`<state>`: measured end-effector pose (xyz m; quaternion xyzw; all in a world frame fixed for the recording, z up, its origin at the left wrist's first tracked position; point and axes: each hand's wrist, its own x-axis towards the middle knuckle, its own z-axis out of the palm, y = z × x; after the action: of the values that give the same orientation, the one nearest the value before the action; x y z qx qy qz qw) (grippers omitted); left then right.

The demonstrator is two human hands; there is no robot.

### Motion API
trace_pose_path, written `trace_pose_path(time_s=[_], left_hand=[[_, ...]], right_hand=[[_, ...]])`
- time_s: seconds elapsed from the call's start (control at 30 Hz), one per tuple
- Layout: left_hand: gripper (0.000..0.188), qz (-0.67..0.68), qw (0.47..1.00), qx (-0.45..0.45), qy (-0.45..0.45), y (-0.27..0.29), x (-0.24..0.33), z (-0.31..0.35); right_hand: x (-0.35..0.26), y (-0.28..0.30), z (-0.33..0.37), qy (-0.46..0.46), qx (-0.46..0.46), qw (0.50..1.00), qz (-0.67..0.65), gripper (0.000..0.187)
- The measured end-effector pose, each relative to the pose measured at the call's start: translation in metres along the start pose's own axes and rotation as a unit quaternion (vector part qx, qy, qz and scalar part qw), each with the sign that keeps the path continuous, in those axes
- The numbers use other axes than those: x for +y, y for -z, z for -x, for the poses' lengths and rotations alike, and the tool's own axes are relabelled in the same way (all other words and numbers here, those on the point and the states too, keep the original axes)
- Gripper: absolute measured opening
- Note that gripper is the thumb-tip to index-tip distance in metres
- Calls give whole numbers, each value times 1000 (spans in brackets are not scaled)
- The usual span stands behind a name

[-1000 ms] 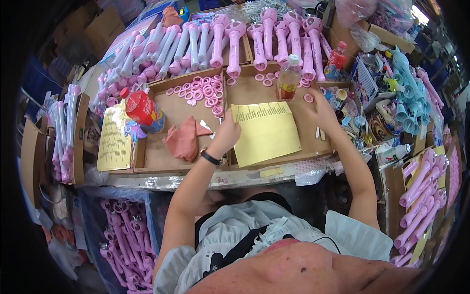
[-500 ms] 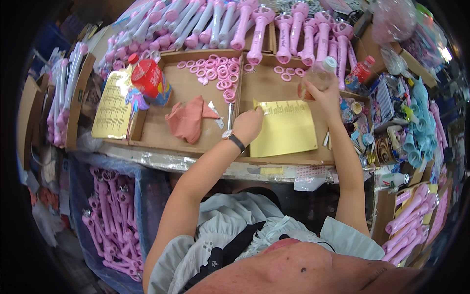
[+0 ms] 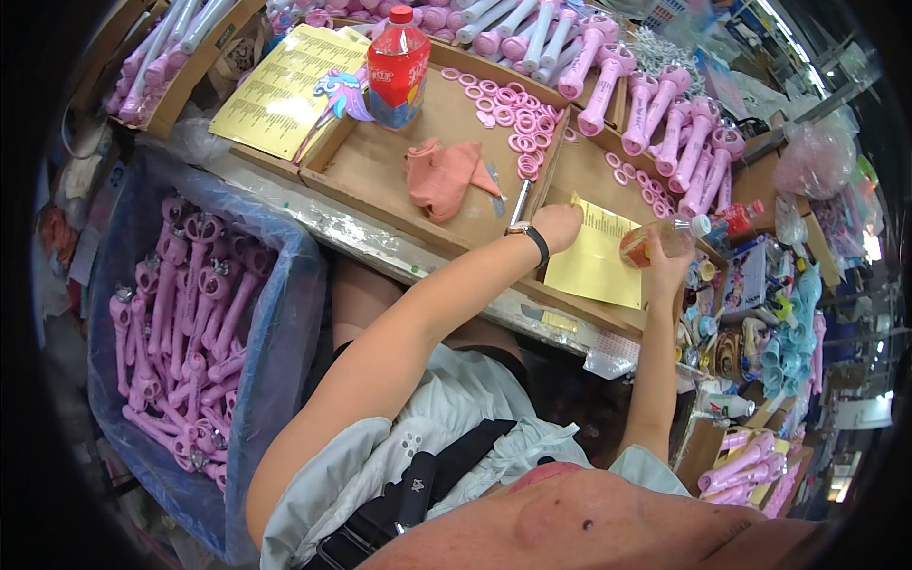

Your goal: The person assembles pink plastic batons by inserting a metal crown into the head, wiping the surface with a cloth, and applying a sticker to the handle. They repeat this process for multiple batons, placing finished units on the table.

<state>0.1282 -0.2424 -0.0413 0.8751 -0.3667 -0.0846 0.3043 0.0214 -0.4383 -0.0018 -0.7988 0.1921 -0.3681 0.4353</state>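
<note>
My right hand (image 3: 671,263) is wrapped round a clear plastic bottle (image 3: 636,249) with a pale cap and some amber liquid. The bottle is tilted, its cap pointing right, beside the right edge of a yellow printed sheet (image 3: 594,265). At that sheet's upper left corner my left hand (image 3: 559,226) is closed, with the corner pinched at its fingers. The sheet lies in the right part of a shallow cardboard tray (image 3: 380,203). A silver pen-like rod (image 3: 520,200) rests just left of my left hand. Pink rings (image 3: 525,122) lie further back.
An orange cloth (image 3: 440,180) and a red-labelled bottle (image 3: 399,71) stand to the left, near another yellow sheet (image 3: 285,90). Pink wand handles (image 3: 670,104) line the back. More fill a blue-lined bin (image 3: 195,332) at lower left. Small parts and teal pieces (image 3: 788,332) crowd the right.
The view has turned, shifting the table up and right. My right hand has brought the bottle nearer and tipped it from more upright to sideways. My left hand stays at the sheet's corner.
</note>
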Motion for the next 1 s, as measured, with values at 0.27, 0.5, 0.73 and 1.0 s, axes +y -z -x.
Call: trace_pose_path(time_s=[0.27,0.5,0.73,1.0], left_hand=[[28,108,978,167,-59,20,10,11],[26,289,914,222,-178,84,-20,149],[14,272,903,204,262,109,-55,402],[24,530,647,463,293,176,-157,583]], right_hand=[[3,2,14,-39,19,999,6,80],[11,-12,18,37,131,983,124,100],[-89,-91,115,217,-47,975,-20,61],[-172,-196,192,435,-427,792,-33,29]])
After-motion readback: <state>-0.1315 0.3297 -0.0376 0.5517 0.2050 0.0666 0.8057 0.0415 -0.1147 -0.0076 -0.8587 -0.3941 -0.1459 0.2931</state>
